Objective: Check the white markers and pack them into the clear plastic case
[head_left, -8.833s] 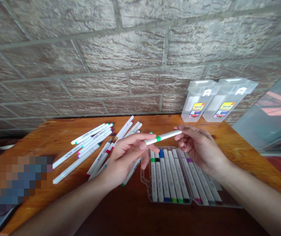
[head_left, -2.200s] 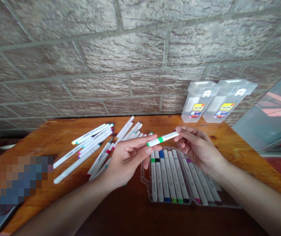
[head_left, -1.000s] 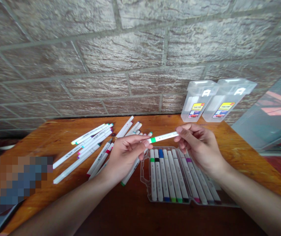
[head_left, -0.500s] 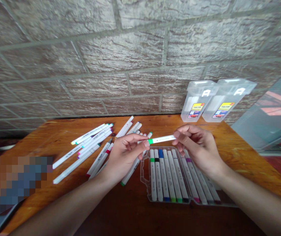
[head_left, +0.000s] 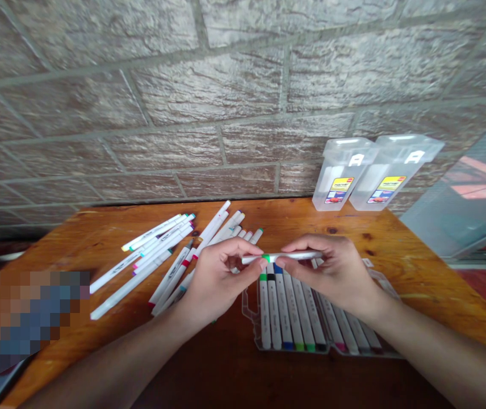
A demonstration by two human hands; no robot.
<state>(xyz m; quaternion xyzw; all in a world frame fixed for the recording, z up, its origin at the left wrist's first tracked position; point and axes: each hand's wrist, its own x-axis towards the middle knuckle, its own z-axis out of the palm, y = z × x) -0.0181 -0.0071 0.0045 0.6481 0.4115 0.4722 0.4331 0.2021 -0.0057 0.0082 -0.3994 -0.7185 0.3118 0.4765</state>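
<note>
A white marker with a green band (head_left: 273, 258) lies level between my two hands, held above the top of a clear plastic case. My left hand (head_left: 221, 272) pinches its left end between thumb and fingers. My right hand (head_left: 328, 270) grips the right part, with thumb below and fingers on top. Beneath, the open clear case (head_left: 249, 307) holds several white markers (head_left: 290, 315) side by side, with blue, green, black and pink ends. My right hand and forearm cover part of the case's right half.
Loose white markers (head_left: 158, 241) lie in a pile on the wooden table (head_left: 98, 227) to the left, and more lie behind my left hand. Two clear upright containers (head_left: 339, 176) with yellow labels stand at the back right against the brick wall (head_left: 243, 91).
The marker has come lower and turned level. My right hand has slid left along it, nearer to my left hand, and more of its left end shows now.
</note>
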